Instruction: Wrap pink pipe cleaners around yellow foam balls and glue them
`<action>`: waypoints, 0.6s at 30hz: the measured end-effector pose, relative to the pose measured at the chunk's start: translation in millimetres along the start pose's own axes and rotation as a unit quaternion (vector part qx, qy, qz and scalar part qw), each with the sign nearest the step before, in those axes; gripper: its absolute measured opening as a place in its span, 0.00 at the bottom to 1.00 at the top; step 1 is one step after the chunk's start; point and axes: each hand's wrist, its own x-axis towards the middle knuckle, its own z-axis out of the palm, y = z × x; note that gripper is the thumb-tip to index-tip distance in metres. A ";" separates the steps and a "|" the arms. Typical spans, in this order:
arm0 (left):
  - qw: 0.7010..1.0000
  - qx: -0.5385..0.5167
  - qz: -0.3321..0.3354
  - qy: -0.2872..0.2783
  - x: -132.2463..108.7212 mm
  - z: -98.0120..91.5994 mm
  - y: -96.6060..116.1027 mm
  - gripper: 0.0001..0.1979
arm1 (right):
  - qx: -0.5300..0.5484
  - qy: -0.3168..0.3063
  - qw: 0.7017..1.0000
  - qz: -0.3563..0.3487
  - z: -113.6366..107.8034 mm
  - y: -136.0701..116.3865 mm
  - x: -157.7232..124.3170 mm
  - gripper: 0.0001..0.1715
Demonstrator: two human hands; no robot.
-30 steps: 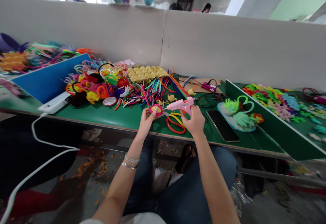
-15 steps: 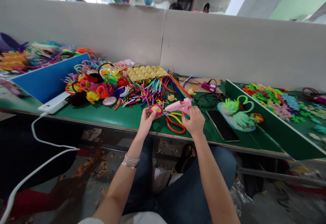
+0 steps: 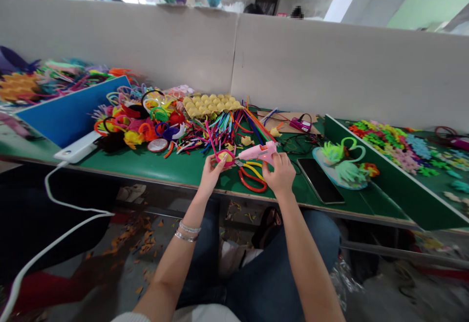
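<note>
Between the thumb and fingers of my left hand (image 3: 211,173) is a small yellow piece ringed with pink pipe cleaner (image 3: 225,157), one pink end sticking up. My right hand (image 3: 280,173) is wrapped round the handle of a pink glue gun (image 3: 258,152). The gun's nozzle points left, at the right edge of the pink ring; whether they touch is too small to tell. Red-handled scissors (image 3: 252,183) lie on the green table below the gun, with a yellow-handled tool (image 3: 253,168) beside them.
A yellow egg tray (image 3: 210,106) and loose pipe cleaners (image 3: 220,129) lie behind my hands. Colourful pieces (image 3: 146,121) are heaped left. To the right are a phone (image 3: 320,180), a decorated slipper-like piece (image 3: 340,165) and a green divider (image 3: 388,175). A white power strip (image 3: 78,147) sits left.
The glue gun and my right hand have shifted very slightly to the right. My left hand holds the pink-ringed piece almost in the same place.
</note>
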 end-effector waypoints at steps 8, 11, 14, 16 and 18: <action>1.000 0.004 0.001 -0.013 -1.7 1.0 3.7 0.23 | -0.011 -0.003 1.000 0.012 -2.1 -2.2 0.3 0.12; 1.000 0.010 0.007 -0.012 -1.1 0.3 1.3 0.22 | -0.010 -0.003 1.000 0.024 -2.6 -2.5 0.1 0.13; 1.000 0.015 0.010 -0.018 -0.4 -0.9 -1.1 0.23 | 0.005 -0.026 0.999 0.045 -2.9 -2.4 0.1 0.13; 0.999 0.016 0.013 -0.024 -0.2 -2.0 -2.5 0.23 | 0.011 -0.046 0.997 0.059 -3.4 -2.5 0.4 0.13; 0.999 0.018 0.016 -0.031 0.0 -3.0 -3.9 0.23 | 0.014 -0.060 0.996 0.069 -4.2 -2.9 0.7 0.13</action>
